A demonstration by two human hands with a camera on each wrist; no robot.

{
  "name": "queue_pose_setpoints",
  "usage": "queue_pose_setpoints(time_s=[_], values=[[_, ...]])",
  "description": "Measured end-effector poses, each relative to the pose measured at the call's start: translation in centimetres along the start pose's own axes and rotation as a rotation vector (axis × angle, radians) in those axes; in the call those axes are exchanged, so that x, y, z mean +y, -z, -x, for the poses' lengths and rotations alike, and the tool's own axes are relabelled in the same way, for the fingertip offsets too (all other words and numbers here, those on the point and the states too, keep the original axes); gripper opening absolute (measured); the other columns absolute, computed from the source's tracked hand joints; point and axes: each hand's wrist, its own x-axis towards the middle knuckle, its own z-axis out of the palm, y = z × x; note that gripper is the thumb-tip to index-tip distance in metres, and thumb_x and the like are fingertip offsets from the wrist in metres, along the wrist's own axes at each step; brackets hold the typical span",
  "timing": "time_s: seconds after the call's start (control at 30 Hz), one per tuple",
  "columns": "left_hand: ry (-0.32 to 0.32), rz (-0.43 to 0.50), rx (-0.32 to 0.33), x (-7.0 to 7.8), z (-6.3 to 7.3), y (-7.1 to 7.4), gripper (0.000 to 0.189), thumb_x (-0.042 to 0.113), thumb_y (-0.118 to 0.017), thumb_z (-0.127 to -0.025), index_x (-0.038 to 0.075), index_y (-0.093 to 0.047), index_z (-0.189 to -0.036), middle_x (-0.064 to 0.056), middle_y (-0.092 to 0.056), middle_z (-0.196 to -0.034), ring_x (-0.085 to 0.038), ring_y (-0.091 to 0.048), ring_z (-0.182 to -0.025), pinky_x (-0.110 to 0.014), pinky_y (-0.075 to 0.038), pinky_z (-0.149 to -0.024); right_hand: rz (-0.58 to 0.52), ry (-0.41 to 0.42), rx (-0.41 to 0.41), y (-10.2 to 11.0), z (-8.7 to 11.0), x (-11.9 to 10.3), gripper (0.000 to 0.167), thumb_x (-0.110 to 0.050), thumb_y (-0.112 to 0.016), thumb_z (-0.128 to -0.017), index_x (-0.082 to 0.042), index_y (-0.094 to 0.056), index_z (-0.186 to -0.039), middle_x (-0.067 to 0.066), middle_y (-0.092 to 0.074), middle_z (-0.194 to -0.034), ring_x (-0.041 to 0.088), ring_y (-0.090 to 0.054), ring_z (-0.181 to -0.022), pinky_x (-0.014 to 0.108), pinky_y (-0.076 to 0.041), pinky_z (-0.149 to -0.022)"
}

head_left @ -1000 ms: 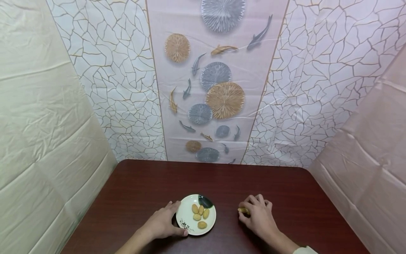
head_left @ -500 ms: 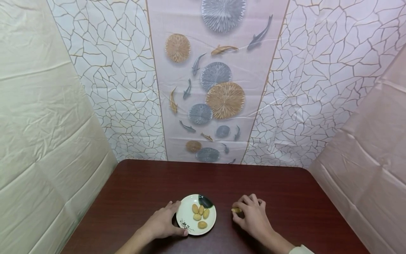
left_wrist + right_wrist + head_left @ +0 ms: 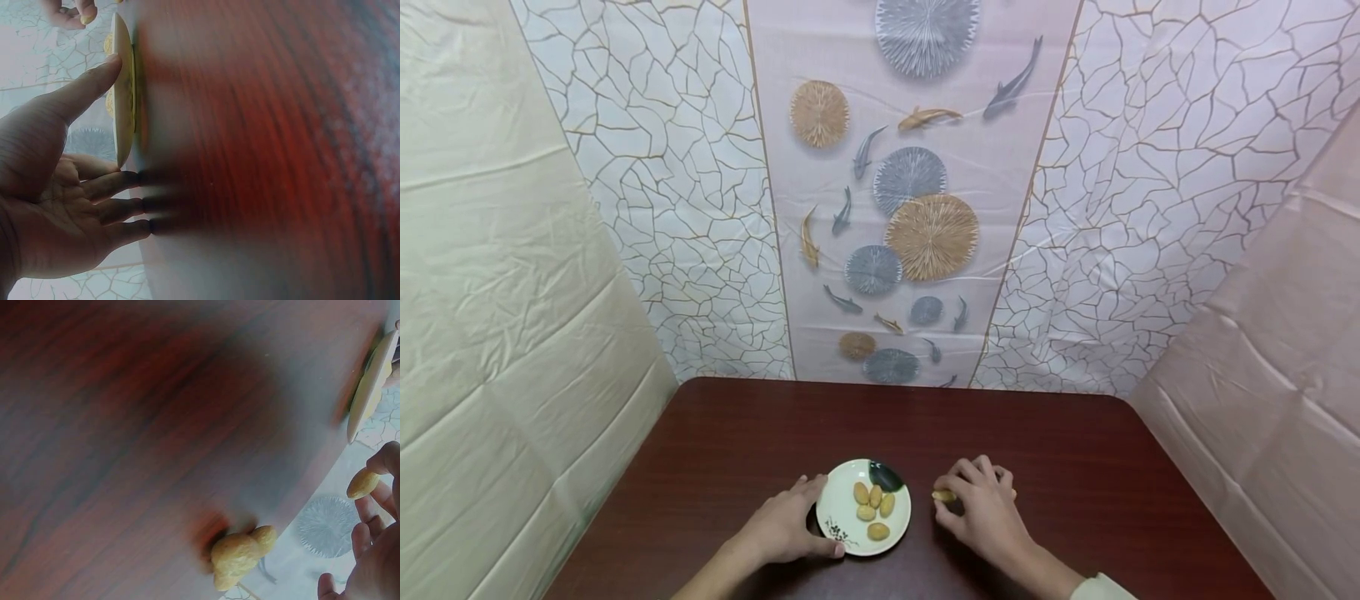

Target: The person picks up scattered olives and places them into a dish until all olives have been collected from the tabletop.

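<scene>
A small round white plate (image 3: 842, 508) with a dark green patch holds several yellow-brown oval pieces (image 3: 877, 531), like small nuggets. My left hand (image 3: 786, 525) lies along the plate's left side, thumb at its near rim and the index fingertip at the rim farther back. In the left wrist view its fingers look straight and spread. To the plate's right, my right hand (image 3: 988, 512) pinches one oval piece (image 3: 364, 483) between thumb and fingertips, just above the table. Further pieces (image 3: 240, 556) sit clustered on the table, mostly hidden behind the right hand in the head view.
The dark red-brown wooden table (image 3: 760, 433) has rounded far corners. Behind it hangs a patterned cloth (image 3: 880, 317) with fish and round motifs. Pale cloth walls (image 3: 512, 375) stand on both sides.
My right hand has moved left toward the plate with the oval piece in its fingers. A bit of yellow now shows at the hand's right side. The left hand and plate have stayed still.
</scene>
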Motion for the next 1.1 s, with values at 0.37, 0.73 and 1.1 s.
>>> queue_pose_setpoints(time_s=[0.37, 0.73, 1.1], values=[[-0.005, 0.0, 0.0, 0.0, 0.0, -0.1, 0.12, 0.059, -0.097, -0.076, -0.001, -0.045, -0.166, -0.028, -0.052, -0.167, -0.056, -0.045, -0.157, -0.08, -0.042, -0.119, -0.022, 0.034, -0.007, 0.3, -0.6, -1.7, 0.023, -0.021, -0.097, -0.079, -0.028, -0.081, -0.093, -0.013, -0.066, -0.096, 0.013, -0.053, -0.094, 0.063, -0.05, -0.088], [-0.009, 0.007, 0.003, 0.0, 0.1, -0.1, 0.119, 0.058, -0.098, -0.076, -0.002, -0.045, -0.165, -0.029, -0.052, -0.166, -0.056, -0.045, -0.157, -0.08, -0.04, -0.12, -0.034, 0.038, -0.047, 0.3, -0.9, -2.7, 0.019, -0.023, -0.096, -0.083, -0.029, -0.08, -0.093, -0.014, -0.064, -0.096, 0.007, -0.048, -0.093, 0.065, -0.051, -0.089], [0.006, -0.005, 0.006, 0.2, 0.1, 0.1, 0.118, 0.057, -0.098, -0.076, -0.001, -0.046, -0.165, -0.03, -0.051, -0.166, -0.057, -0.046, -0.156, -0.079, -0.041, -0.12, -0.052, 0.076, -0.042, 0.3, -1.2, -3.7, 0.017, -0.022, -0.095, -0.083, -0.028, -0.081, -0.093, -0.015, -0.065, -0.097, 0.007, -0.047, -0.094, 0.059, -0.047, -0.09]])
